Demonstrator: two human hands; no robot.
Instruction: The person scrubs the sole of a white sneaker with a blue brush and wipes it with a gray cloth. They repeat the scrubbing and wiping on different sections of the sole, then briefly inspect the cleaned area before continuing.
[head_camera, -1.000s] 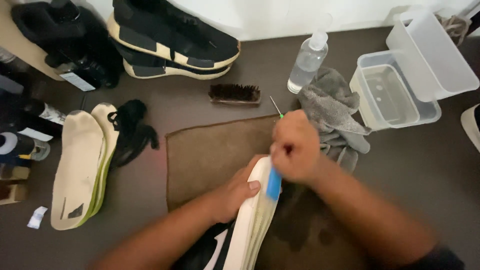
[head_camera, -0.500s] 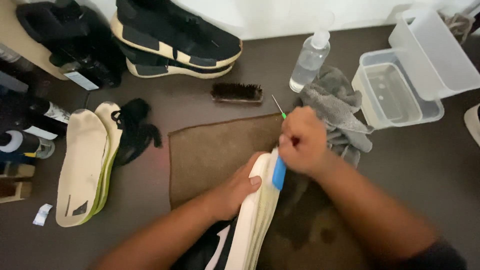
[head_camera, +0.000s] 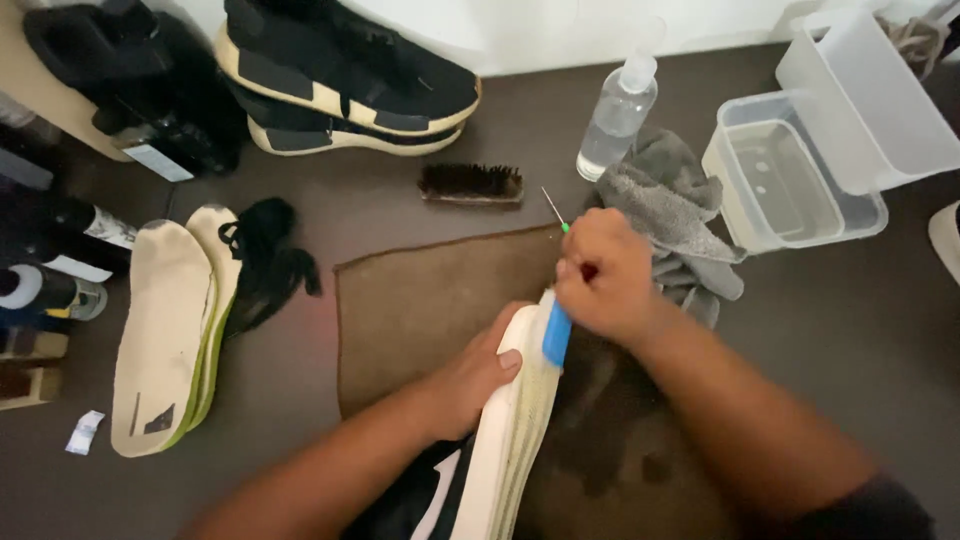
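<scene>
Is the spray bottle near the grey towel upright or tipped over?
Upright: the clear spray bottle stands on its base with the nozzle on top, beside the grey towel.

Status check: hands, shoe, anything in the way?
Left hand grips shoe sole on edge. Right hand shut on blue-handled brush, pressed to sole. Brown towel underneath. Nothing in the way.

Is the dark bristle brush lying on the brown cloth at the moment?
No, the dark bristle brush lies on the bare table just beyond the brown cloth.
</scene>
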